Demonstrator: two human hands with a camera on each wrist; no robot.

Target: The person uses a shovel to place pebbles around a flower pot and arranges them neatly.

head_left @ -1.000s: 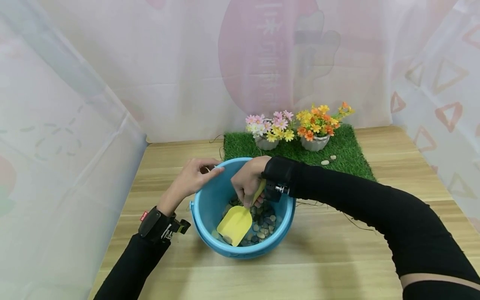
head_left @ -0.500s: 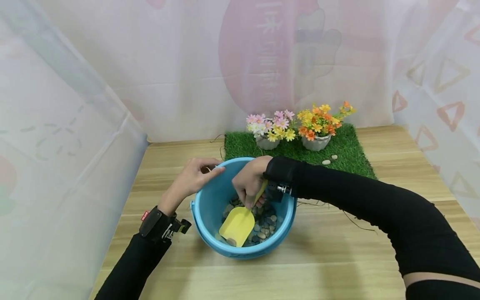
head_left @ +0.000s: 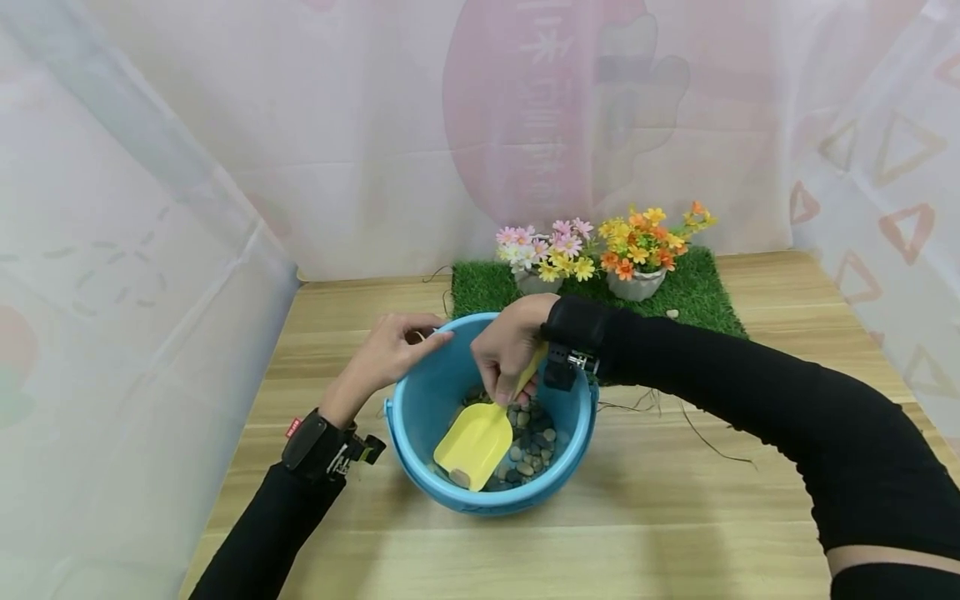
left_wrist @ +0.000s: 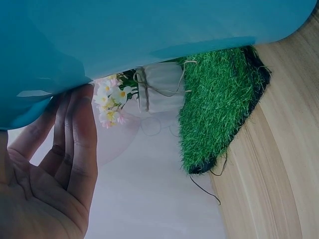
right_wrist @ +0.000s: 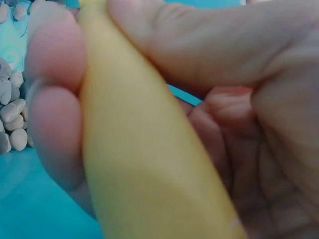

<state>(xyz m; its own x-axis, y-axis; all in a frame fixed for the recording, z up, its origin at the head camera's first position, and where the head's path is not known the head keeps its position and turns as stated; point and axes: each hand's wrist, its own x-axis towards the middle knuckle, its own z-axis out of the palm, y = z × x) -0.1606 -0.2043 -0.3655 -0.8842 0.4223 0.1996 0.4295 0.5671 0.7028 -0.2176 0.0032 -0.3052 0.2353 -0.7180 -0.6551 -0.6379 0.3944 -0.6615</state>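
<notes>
A blue bucket (head_left: 480,502) stands on the wooden table, with many grey and tan pebbles (head_left: 534,454) at its bottom. My left hand (head_left: 393,350) grips the bucket's left rim, thumb on top and fingers against the outer wall, as the left wrist view shows below the blue wall (left_wrist: 149,35). Inside the bucket, my right hand (head_left: 510,346) holds a yellow toy shovel. Its blade (head_left: 474,437) tilts down toward the front left, over the pebbles. One flat pebble (head_left: 460,477) lies at the blade's front edge. Thumb and fingers wrap the thick handle (right_wrist: 134,139) in the right wrist view.
Behind the bucket lies a green turf mat (head_left: 480,286) with a pot of pink and yellow flowers (head_left: 543,258) and a pot of orange flowers (head_left: 637,250). A pale stone (head_left: 672,314) rests on it. Dark threads (head_left: 712,446) trail over the table. Curtains enclose the back and sides.
My right hand has risen a little and shifted right, raising the shovel with a pebble at its edge. The right sleeve now covers one pale stone on the mat. My left hand stays put.
</notes>
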